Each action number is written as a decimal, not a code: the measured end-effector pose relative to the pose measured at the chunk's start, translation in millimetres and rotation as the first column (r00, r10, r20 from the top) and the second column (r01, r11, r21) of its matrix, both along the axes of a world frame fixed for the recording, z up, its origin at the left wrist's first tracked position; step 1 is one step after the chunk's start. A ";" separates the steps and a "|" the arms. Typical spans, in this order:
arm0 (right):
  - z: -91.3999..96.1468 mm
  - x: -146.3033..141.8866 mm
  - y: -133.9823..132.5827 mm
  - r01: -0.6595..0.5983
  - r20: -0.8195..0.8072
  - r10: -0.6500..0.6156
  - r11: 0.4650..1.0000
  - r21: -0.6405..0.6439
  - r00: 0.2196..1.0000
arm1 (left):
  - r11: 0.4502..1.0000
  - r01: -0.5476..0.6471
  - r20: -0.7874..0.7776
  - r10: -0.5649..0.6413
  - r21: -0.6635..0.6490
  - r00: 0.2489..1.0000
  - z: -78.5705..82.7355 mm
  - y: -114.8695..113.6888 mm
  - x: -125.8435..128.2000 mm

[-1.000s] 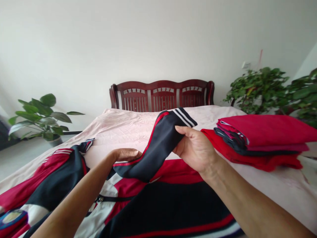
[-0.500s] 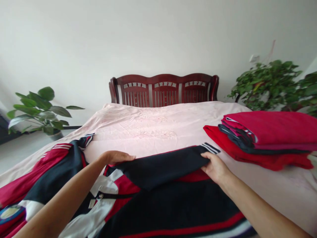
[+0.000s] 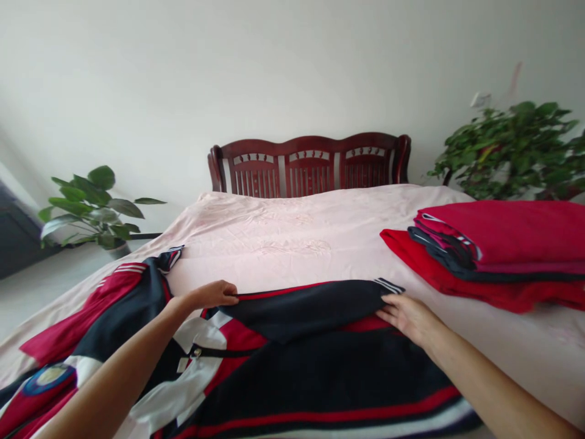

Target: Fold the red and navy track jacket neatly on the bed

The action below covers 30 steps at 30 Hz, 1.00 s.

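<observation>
A navy, red and white zip jacket lies spread on the bed in front of me, one sleeve laid across its body toward the right. My left hand is closed on the fabric edge at the shoulder end of that sleeve. At the striped cuff, my right hand rests with its fingers stretched out and a little apart, touching the sleeve. The jacket's other part, with a round badge, extends to the left, partly hidden under my left forearm.
Folded red, magenta and dark clothes form a stack at the right on the pink bedsheet. Behind the bed stands a dark red wooden backrest. Potted plants stand at the left and right.
My left hand has drawn back left and its fingers have curled onto the sleeve edge. My right hand has loosened from its pinch at the cuff. The sleeve lies lower and flatter.
</observation>
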State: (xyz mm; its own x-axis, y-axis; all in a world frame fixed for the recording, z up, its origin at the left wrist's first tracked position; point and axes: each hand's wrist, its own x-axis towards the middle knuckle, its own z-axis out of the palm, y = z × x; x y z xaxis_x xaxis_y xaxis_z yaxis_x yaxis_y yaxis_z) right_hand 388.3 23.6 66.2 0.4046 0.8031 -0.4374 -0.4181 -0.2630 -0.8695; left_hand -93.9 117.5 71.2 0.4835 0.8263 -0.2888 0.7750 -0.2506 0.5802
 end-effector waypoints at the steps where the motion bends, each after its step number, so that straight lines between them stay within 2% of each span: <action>1: -2.7 4.0 -1.8 -0.004 0.048 0.004 1.000 0.009 0.999 | 0.999 -0.015 0.001 0.015 0.040 1.000 -5.3 -2.0 -0.7; 3: -4.6 6.1 -7.2 0.072 0.221 -0.090 0.993 0.091 0.971 | 0.992 -0.055 0.012 0.054 0.117 0.998 -13.3 -6.8 -3.3; 5: -1.9 -6.6 -16.1 0.107 0.475 -0.224 0.959 0.262 0.851 | 0.980 -0.100 0.026 0.097 0.174 0.995 -17.3 -11.2 -7.2; 6: 0.5 -19.8 -21.8 0.026 0.602 -0.241 0.939 0.342 0.761 | 0.974 -0.119 0.031 0.115 0.195 0.993 -18.2 -12.9 -9.2; 7: 2.9 -37.3 -28.2 -0.128 0.724 -0.216 0.913 0.389 0.655 | 0.969 -0.134 0.035 0.129 0.209 0.991 -18.4 -13.9 -10.8; 8: 5.1 -57.9 -34.7 -0.339 0.832 -0.145 0.865 0.369 0.536 | 0.965 -0.145 0.035 0.140 0.220 0.989 -18.3 -14.5 -12.1; 9: 6.7 -80.4 -40.7 -0.553 0.916 -0.054 0.783 0.286 0.398 | 0.962 -0.151 0.032 0.148 0.229 0.988 -17.9 -14.7 -12.7; 10: 7.4 -103.2 -45.7 -0.702 0.968 0.000 0.689 0.181 0.250 | 0.959 -0.154 0.025 0.152 0.237 0.988 -17.5 -14.8 -12.8; 11: 7.0 -124.6 -49.0 -0.775 0.991 0.008 0.625 0.098 0.132 | 0.958 -0.154 0.013 0.155 0.244 0.988 -17.2 -14.9 -12.4; 13: 3.6 -158.2 -50.5 -0.833 0.996 0.009 0.548 -0.077 -0.086 | 0.955 -0.150 -0.021 0.160 0.255 0.987 -17.2 -16.3 -10.9; 14: 0.9 -169.2 -49.5 -0.841 0.986 0.022 0.519 -0.154 -0.168 | 0.954 -0.147 -0.041 0.163 0.260 0.986 -17.6 -17.6 -10.3; 15: -2.0 -176.3 -48.2 -0.839 0.974 0.029 0.502 -0.209 -0.225 | 0.953 -0.145 -0.062 0.167 0.266 0.984 -18.3 -19.2 -10.1; 17: -6.9 -180.9 -47.5 -0.837 0.961 0.034 0.484 -0.256 -0.274 | 0.949 -0.140 -0.102 0.175 0.281 0.979 -19.8 -23.3 -10.9; 20: -8.0 -173.2 -52.6 -0.864 0.964 0.041 0.435 -0.255 -0.264 | 0.933 -0.147 -0.151 0.206 0.328 0.967 -18.5 -30.9 -10.6; 22: -2.9 -160.0 -53.5 -0.886 0.974 0.089 0.403 -0.227 -0.209 | 0.886 -0.149 -0.178 0.249 0.439 0.952 -13.2 -39.0 -3.2; 23: 1.3 -150.2 -51.1 -0.888 0.981 0.114 0.418 -0.191 -0.157 | 0.852 -0.139 -0.182 0.262 0.505 0.948 -9.4 -44.9 4.2; 24: 6.3 -137.9 -46.4 -0.873 0.987 0.130 0.467 -0.144 -0.094 | 0.819 -0.120 -0.173 0.258 0.561 0.951 -5.2 -52.4 14.2; 25: 11.9 -123.0 -39.6 -0.832 0.991 0.132 0.546 -0.098 -0.030 | 0.794 -0.099 -0.155 0.237 0.599 0.959 -1.2 -61.8 26.8; 27: 22.8 -87.7 -21.0 -0.654 0.994 0.099 0.755 -0.045 0.046 | 0.814 -0.058 -0.078 0.125 0.579 0.989 5.1 -85.1 57.5; 28: 27.4 -69.0 -10.6 -0.514 0.996 0.087 0.856 -0.059 0.030 | 0.836 -0.043 -0.035 0.073 0.546 0.997 6.5 -98.2 74.1; 29: 30.9 -50.9 -0.5 -0.363 0.992 0.122 0.924 -0.119 -0.015 | 0.857 -0.028 -0.009 0.038 0.515 0.999 6.6 -111.1 90.6; 30: 33.0 -34.4 8.9 -0.230 0.979 0.201 0.951 -0.206 -0.045 | 0.866 -0.016 -0.001 0.019 0.500 1.000 5.3 -123.1 106.0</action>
